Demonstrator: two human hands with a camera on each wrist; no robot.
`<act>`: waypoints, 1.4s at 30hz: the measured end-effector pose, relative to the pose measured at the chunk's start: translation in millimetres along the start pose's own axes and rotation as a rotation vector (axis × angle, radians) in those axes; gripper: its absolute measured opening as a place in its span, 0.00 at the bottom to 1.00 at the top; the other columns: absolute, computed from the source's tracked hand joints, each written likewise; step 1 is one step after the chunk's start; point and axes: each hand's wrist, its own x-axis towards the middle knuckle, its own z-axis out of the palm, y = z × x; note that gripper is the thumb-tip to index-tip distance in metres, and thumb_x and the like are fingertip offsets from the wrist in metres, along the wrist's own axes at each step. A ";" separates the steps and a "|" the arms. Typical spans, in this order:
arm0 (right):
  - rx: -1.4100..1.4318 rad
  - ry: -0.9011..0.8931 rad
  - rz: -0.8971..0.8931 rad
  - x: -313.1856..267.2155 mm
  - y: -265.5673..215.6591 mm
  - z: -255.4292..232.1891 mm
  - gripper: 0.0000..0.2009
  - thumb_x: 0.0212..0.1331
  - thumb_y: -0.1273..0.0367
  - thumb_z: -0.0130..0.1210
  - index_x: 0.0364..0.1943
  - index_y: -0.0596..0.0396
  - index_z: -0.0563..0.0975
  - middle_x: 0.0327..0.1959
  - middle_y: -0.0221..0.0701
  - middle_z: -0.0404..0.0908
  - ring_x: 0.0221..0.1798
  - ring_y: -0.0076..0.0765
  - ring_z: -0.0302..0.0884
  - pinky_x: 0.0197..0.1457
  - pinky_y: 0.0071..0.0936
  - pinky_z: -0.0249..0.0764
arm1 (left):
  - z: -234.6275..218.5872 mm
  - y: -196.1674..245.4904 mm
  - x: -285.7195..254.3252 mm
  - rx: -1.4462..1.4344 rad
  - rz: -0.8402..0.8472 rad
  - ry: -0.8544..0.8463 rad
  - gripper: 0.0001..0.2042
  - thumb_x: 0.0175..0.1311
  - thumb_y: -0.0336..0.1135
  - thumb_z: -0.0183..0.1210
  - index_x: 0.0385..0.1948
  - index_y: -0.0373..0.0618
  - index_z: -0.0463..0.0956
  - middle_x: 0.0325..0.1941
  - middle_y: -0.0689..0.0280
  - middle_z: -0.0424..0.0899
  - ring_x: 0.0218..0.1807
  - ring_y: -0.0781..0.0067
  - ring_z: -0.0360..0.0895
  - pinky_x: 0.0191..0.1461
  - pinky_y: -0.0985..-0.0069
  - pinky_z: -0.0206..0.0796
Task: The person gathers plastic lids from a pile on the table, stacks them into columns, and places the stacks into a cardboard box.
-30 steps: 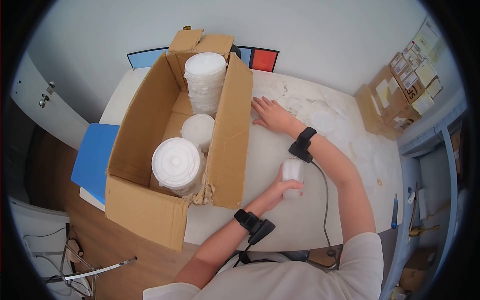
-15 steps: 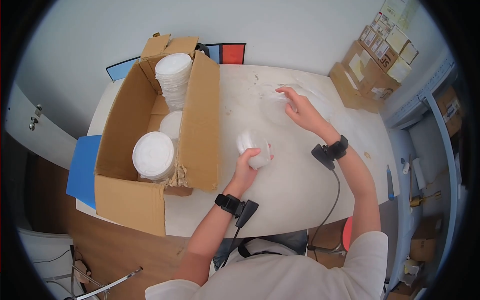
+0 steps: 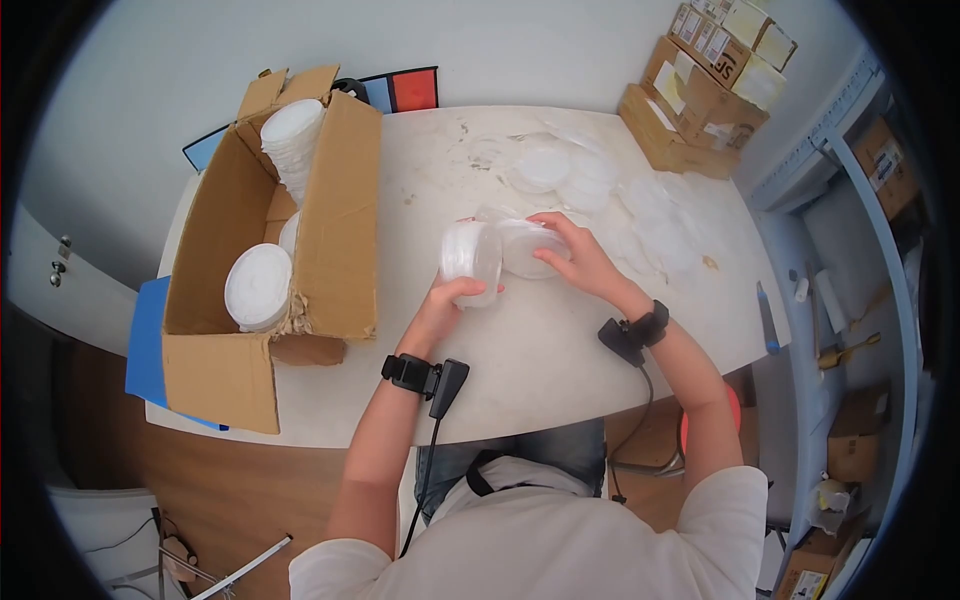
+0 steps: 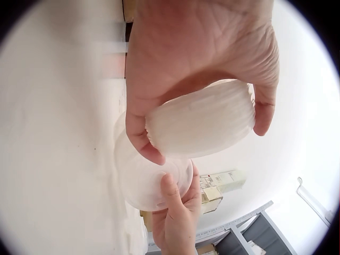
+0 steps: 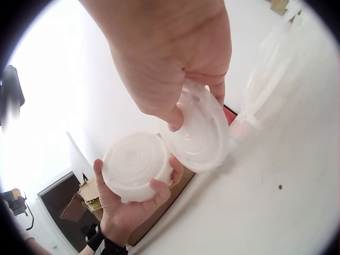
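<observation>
My left hand (image 3: 437,308) grips a short stack of round, translucent white lids (image 3: 468,252), its fingers wrapped around the ribbed side. In the left wrist view the stack (image 4: 204,125) shows its many thin edges. Thumb and fingers of my right hand (image 3: 590,268) pinch the rim of a clear round lid (image 5: 199,141), which is tilted up right beside the stack. Several loose clear lids (image 3: 585,180) lie scattered on the table beyond the right hand.
An open cardboard box (image 3: 340,225) stands on the white table (image 3: 520,370) at the left, with tall stacks of white lids (image 3: 258,288) inside. Taped parcels (image 3: 700,100) are piled at the back right. A blue cutter (image 3: 767,318) lies near the right edge.
The right hand reached out to the lids on the table and came back with a clear lid, now beside the stack. The left hand keeps its grip on the stack, now raised and turned.
</observation>
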 end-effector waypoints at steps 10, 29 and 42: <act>0.267 0.075 0.128 -5.4 13.2 1.5 0.19 0.52 0.72 0.54 0.49 0.56 0.66 0.45 0.30 0.71 0.49 0.26 0.67 0.53 0.24 0.63 | -8.2 15.1 -3.7 -0.146 -0.088 -0.147 0.35 0.45 0.33 0.52 0.61 0.48 0.51 0.53 0.58 0.66 0.50 0.63 0.69 0.54 0.65 0.63; 0.374 0.386 0.268 -2.9 30.2 17.1 0.14 0.57 0.66 0.52 0.44 0.58 0.72 0.36 0.29 0.76 0.40 0.19 0.69 0.44 0.19 0.67 | -9.2 2.2 2.3 -0.382 -0.084 -0.373 0.40 0.41 0.38 0.53 0.63 0.45 0.47 0.56 0.53 0.65 0.54 0.52 0.67 0.48 0.55 0.66; -0.450 -0.055 0.054 -13.8 3.3 10.9 0.31 0.48 0.57 0.58 0.56 0.52 0.64 0.60 0.45 0.58 0.62 0.49 0.56 0.62 0.35 0.56 | -16.1 14.3 -4.5 -0.141 -0.357 -0.041 0.23 0.50 0.33 0.54 0.48 0.32 0.65 0.46 0.57 0.71 0.47 0.64 0.70 0.48 0.62 0.69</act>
